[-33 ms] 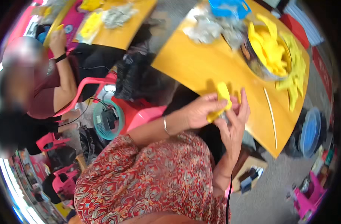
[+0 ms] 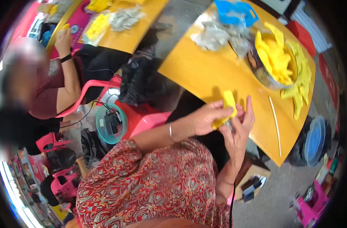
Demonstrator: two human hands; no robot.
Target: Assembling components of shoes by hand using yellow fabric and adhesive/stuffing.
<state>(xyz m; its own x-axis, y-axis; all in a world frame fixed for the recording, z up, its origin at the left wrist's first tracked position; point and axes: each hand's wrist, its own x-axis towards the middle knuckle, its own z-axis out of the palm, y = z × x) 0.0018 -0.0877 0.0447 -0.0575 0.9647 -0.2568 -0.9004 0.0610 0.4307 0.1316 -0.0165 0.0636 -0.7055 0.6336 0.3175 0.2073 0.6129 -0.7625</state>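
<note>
Above the near edge of the table, my left hand (image 2: 204, 118) is closed on a soft yellow piece (image 2: 229, 99), gripping it between thumb and fingers. One end of the piece stands up and the other hangs below the thumb. My right hand (image 2: 240, 131) is close against it, thumb and fingers bent together and one finger stretched upward. A small greyish bit shows at its fingertips, too blurred to name. To the right, a round tin (image 2: 253, 62) holds many similar yellow pieces (image 2: 276, 60), and more yellow pieces (image 2: 299, 81) lie beside it.
A thin white stick (image 2: 275, 125) lies on the yellow-brown table (image 2: 203, 64). Crumpled clear bags (image 2: 215, 36) and a blue basket (image 2: 236, 12) are at the back. A person (image 2: 48, 87) sits at another table on the left. A teal basket (image 2: 112, 123) is beside a red stool.
The whole view has shifted slightly, so the table and hands appear a little lower. Both hands keep their hold and pose around the yellow piece.
</note>
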